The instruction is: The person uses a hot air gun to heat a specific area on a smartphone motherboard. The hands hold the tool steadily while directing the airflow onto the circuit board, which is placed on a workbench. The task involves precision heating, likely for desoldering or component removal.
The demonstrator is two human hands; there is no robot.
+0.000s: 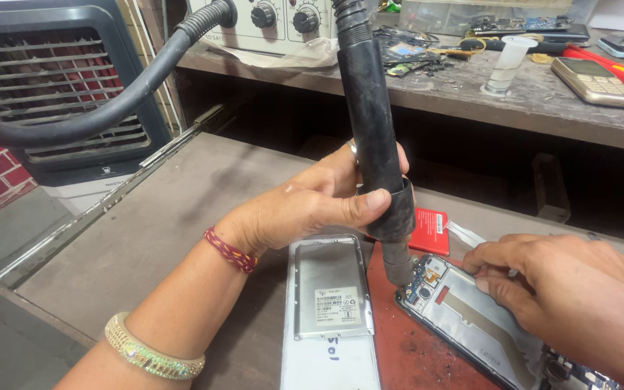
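My left hand grips a black hot-air wand held upright, its metal nozzle tip right over the top corner of an opened phone frame. The wand's black hose curves away to the left. My right hand rests on the phone frame, fingers pinched together on its upper edge; whether a tool is between them is hidden. The phone lies on a red mat. Beside it, left, lies a flat silver phone panel on a white sheet.
A red-labelled battery lies behind the nozzle. The upper shelf carries a control unit with knobs, a white plastic bottle, a gold keypad phone and loose parts. An air cooler stands at left.
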